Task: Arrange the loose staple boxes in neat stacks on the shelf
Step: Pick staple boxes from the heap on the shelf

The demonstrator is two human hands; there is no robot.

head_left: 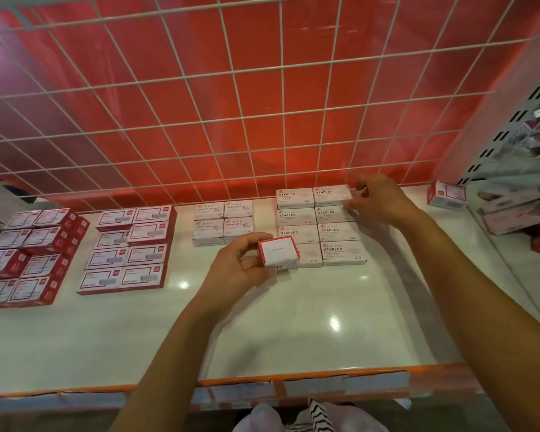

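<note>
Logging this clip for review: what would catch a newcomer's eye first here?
The red back wall behind a white wire grid fills the upper half. Below it, over the white shelf, the left hand holds a red-edged box at centre. The right hand grips the rear right STAPLES box.

Four white paper clip boxes (223,222), flat in a two-by-two block. Behind and above them, a white wire grid (232,73) against a red back panel (175,120). Far right of them, a grey slotted divider (493,141). Well in front of them, an orange edge strip (293,376) with clear label holders (374,381).
</note>
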